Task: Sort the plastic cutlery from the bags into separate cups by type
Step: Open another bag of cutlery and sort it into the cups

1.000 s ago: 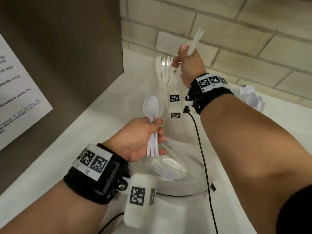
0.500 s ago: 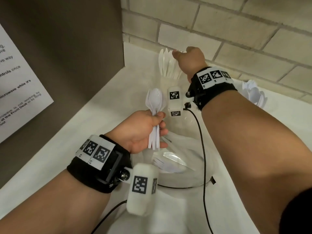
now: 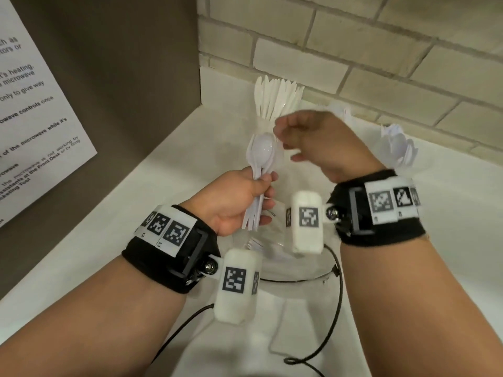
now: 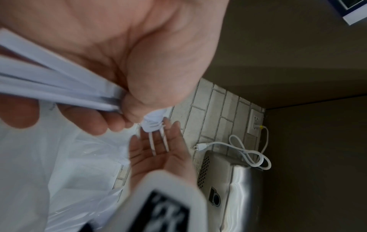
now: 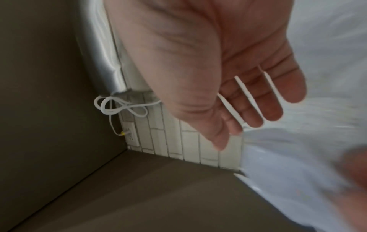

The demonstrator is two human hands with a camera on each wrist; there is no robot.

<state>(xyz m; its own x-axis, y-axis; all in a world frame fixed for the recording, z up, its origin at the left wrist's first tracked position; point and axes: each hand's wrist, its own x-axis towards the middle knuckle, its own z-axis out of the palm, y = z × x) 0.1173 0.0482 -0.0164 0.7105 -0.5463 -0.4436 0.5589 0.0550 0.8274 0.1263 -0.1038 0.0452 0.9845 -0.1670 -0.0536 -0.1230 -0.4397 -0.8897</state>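
My left hand (image 3: pixel 265 198) grips a bundle of white plastic spoons (image 3: pixel 261 155) by the handles, bowls up; the handles (image 4: pixel 59 87) cross the left wrist view. My right hand (image 3: pixel 285 142) hovers just right of the spoon bowls, fingers relaxed and empty; the right wrist view shows its fingers (image 5: pixel 278 94) spread. At the back by the brick wall, a cup holds several white knives (image 3: pixel 275 102). Further right, another cup holds white cutlery (image 3: pixel 400 148). A clear plastic bag (image 3: pixel 288 257) with forks inside lies below my hands.
A brown panel with a paper notice (image 3: pixel 40 118) walls off the left. The brick wall (image 3: pixel 381 63) closes the back. A steel appliance (image 4: pixel 228 180) and a white power cord (image 4: pixel 248 150) sit nearby. Black cables (image 3: pixel 334 308) trail over the white counter.
My right hand lowered a knife into the back cup, let go, and drew back empty beside the spoons. My left hand kept its grip on the spoon bundle.
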